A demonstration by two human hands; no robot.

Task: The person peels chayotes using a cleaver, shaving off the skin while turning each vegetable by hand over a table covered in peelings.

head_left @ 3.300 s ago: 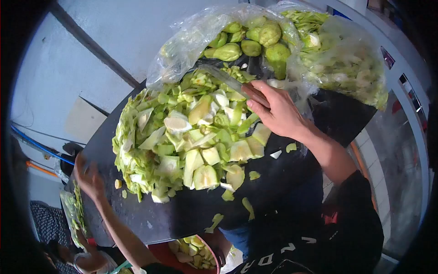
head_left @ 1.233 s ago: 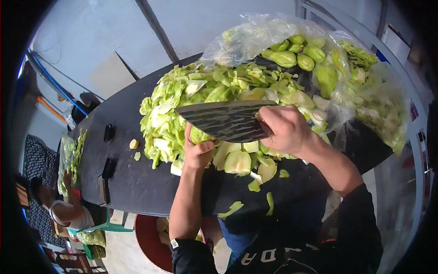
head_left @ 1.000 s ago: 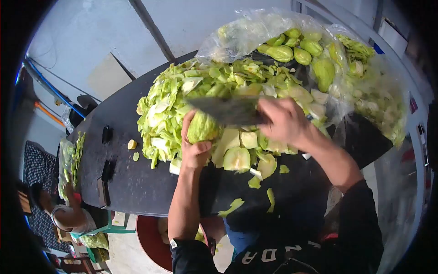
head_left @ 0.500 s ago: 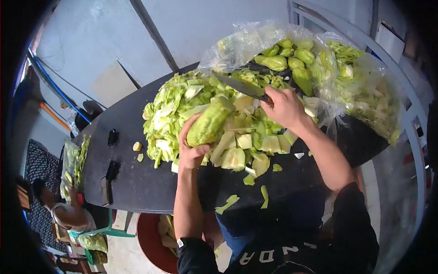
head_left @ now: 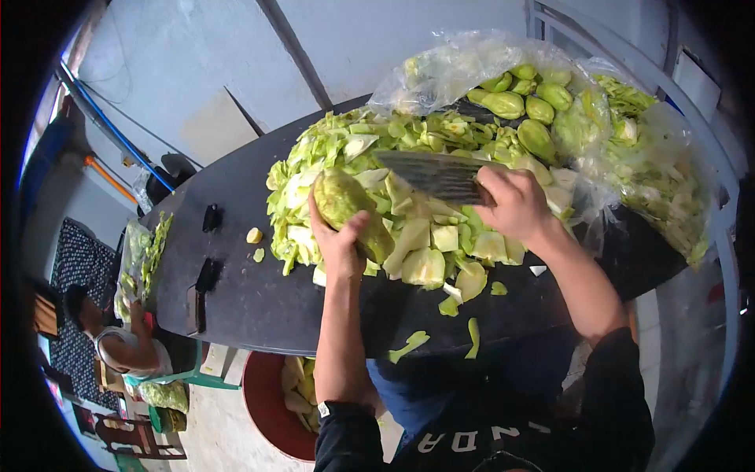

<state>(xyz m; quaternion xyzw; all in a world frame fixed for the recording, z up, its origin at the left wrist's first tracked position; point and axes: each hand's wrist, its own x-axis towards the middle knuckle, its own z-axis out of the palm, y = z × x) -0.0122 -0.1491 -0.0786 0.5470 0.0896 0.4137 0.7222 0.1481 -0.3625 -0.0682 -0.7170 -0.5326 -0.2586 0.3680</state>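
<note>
While the knife [head_left: 432, 175] was gripped by the right hand [head_left: 515, 203], the chayote [head_left: 346, 199], judged firm, maybe slippery, was clasped by the left hand [head_left: 338, 245], sensibly around its sides.

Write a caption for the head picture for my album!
Left hand holds a bumpy green oblong vegetable; right hand grips a broad gray metal knife over pale-green chopped pieces.

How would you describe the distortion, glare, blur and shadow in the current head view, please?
Head view: fisheye-like bending, with black corners; head view: glare on the clear, crinkled plastic bag; head view: the broad, grey metal knife looks slightly smeared, perhaps by motion; head view: the black top with white lettering loses detail in shadow.
</note>
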